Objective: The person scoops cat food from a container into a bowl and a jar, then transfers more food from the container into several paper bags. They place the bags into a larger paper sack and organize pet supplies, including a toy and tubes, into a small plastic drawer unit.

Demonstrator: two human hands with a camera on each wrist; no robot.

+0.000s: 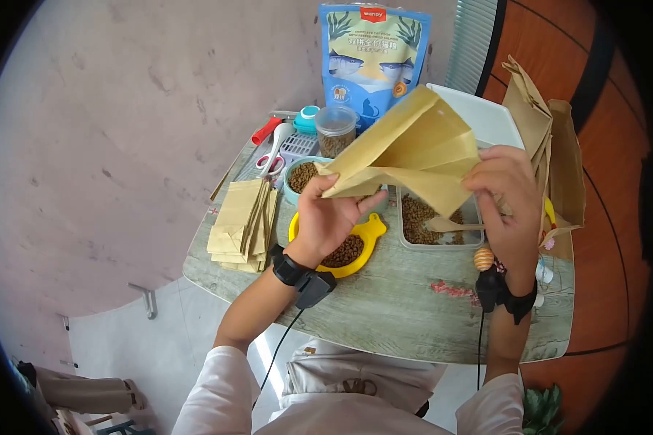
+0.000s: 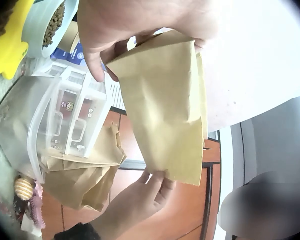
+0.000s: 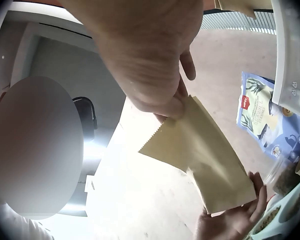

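Observation:
Between both hands, over the table, a brown kraft paper bag (image 1: 388,134) is held tilted with its mouth spread toward the right. My left hand (image 1: 323,225) grips the bag's bottom end, thumb along its near side. At the mouth, my right hand (image 1: 511,192) pinches the paper edge between thumb and fingers. The right wrist view shows the bag's zigzag-cut rim (image 3: 151,145) beside that hand. Below lie a yellow bowl (image 1: 374,230) of brown kibble and a clear plastic bin (image 1: 442,246) with kibble and a wooden scoop (image 1: 450,225).
Folded paper bags (image 1: 239,221) are stacked at the left. Behind stand a pale blue bowl (image 1: 290,190), a clear jar (image 1: 336,123) and a blue cat food pouch (image 1: 370,72). Larger brown bags (image 1: 530,116) stand at the right, near a striped ball (image 1: 484,259).

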